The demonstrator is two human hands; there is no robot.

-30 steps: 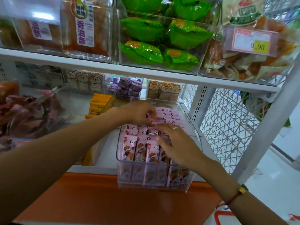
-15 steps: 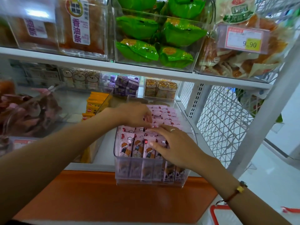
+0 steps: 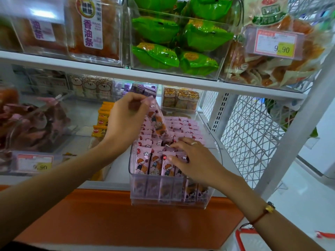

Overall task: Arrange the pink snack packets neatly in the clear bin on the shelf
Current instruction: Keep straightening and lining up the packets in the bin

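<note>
Pink packet (image 3: 157, 122) had just been lifted from the clear bin (image 3: 170, 200), pinched by the left hand (image 3: 125, 120), leaving a slot while the right hand (image 3: 195, 160) pressed flat on the rows.

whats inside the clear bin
Rows of pink snack packets fill the clear bin. The right hand covers several near the front; the bin's floor is hidden.

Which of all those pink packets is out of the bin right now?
The pink packet pinched by its top edge in the left hand, raised and tilted; the others stand packed in the clear bin.
</note>
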